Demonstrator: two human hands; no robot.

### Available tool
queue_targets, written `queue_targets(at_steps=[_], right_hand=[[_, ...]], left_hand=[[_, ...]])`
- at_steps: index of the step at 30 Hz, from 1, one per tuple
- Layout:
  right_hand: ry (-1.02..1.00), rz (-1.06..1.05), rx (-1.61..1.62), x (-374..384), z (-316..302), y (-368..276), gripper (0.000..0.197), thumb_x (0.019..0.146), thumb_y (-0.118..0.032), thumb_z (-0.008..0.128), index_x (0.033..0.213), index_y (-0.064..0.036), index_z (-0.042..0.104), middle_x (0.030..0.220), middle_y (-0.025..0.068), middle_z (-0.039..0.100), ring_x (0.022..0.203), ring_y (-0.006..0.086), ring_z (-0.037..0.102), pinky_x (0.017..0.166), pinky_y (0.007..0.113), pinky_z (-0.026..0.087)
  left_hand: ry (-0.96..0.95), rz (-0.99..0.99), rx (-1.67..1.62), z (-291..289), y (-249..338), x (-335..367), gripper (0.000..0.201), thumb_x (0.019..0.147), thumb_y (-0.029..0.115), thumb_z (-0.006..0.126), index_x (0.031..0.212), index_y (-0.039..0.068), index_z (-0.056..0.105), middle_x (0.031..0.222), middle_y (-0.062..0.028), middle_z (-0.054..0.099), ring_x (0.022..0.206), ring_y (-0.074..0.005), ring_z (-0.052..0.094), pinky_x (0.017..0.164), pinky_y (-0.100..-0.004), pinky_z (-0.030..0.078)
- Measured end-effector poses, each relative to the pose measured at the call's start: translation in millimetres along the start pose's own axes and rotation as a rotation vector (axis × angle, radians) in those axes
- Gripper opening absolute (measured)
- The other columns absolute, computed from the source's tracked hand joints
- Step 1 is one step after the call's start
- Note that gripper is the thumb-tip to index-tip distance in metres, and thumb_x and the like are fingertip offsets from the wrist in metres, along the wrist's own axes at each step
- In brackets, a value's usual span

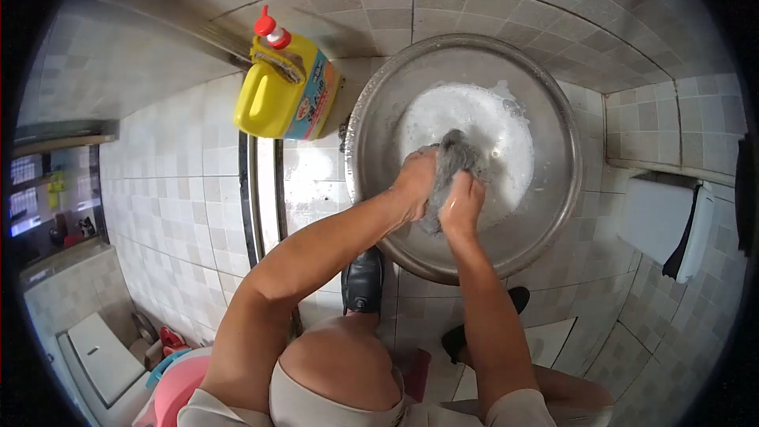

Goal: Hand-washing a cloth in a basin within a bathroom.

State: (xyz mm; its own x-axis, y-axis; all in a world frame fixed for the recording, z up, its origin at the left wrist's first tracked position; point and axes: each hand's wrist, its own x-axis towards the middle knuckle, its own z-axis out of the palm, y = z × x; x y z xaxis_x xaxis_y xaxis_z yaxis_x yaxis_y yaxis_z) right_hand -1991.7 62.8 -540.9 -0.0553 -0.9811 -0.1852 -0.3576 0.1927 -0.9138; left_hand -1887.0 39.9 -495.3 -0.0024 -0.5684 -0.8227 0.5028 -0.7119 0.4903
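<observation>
A wide metal basin (553,150) stands on the tiled floor, with white suds (498,130) spread over the water in it. Above the suds, both my hands grip a wet grey cloth (455,156), bunched up and hanging partly below them. My left hand (417,180) is closed around its left side; part of those fingers is behind the cloth. On the other side my right hand (462,204) squeezes the cloth, its fingers curled in. The two hands are close together, with the cloth between them.
Left of the basin, a yellow jug (269,103) with a red pump top stands by a low sill. At the right wall there is a white bin (660,213) with a black liner. A pink tub (186,387) sits at lower left. My black shoe (362,281) is near the basin's rim.
</observation>
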Motion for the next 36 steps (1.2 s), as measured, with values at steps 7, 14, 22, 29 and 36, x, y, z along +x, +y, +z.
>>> queue_targets(at_steps=[7,14,22,29,36], right_hand=[[0.064,-0.302,-0.229,-37,16,1,0.035,0.085,-0.020,0.041,0.074,0.0087,0.058,0.079,0.0286,0.059,0.077,0.0478,0.053,0.068,0.051,0.041],[0.044,0.258,-0.622,48,-39,52,0.036,0.085,-0.019,0.041,0.081,0.0122,0.059,0.087,0.0312,0.061,0.083,0.0476,0.058,0.076,0.050,0.043],[0.062,0.013,-0.491,54,-44,94,0.049,0.087,-0.018,0.055,0.128,0.0046,0.041,0.128,0.0252,0.045,0.121,0.0367,0.043,0.097,0.043,0.035],[-0.226,0.003,0.147,-10,18,-29,0.037,0.091,-0.025,0.056,0.115,0.0023,0.051,0.108,0.0232,0.059,0.099,0.0339,0.058,0.084,0.040,0.044],[-0.289,-0.045,0.296,-44,17,-81,0.022,0.090,-0.018,0.058,0.083,0.0025,0.058,0.067,0.0024,0.055,0.065,0.0076,0.047,0.060,0.026,0.041]], left_hand=[[-0.264,0.169,0.059,-31,-25,38,0.029,0.090,0.024,0.050,0.106,0.001,0.059,0.098,-0.0126,0.061,0.081,-0.0238,0.060,0.070,-0.0348,0.048],[-0.118,-0.072,-0.017,-23,-2,16,0.044,0.085,0.034,0.058,0.116,0.003,0.057,0.119,-0.0161,0.055,0.109,-0.0263,0.050,0.090,-0.0415,0.041],[-0.002,-0.051,0.004,-50,1,6,0.086,0.086,0.052,0.052,0.149,0.012,0.008,0.155,-0.0183,-0.001,0.140,-0.0439,0.007,0.112,-0.0539,0.009],[-0.185,-0.168,-0.232,-46,-8,18,0.068,0.090,0.056,0.043,0.135,0.006,0.040,0.136,-0.0162,0.042,0.124,-0.0336,0.041,0.106,-0.0524,0.028],[-0.466,-0.104,-0.464,-55,0,53,0.044,0.094,0.042,0.046,0.107,0.002,0.060,0.098,-0.0136,0.065,0.085,-0.0285,0.063,0.079,-0.0416,0.052]])
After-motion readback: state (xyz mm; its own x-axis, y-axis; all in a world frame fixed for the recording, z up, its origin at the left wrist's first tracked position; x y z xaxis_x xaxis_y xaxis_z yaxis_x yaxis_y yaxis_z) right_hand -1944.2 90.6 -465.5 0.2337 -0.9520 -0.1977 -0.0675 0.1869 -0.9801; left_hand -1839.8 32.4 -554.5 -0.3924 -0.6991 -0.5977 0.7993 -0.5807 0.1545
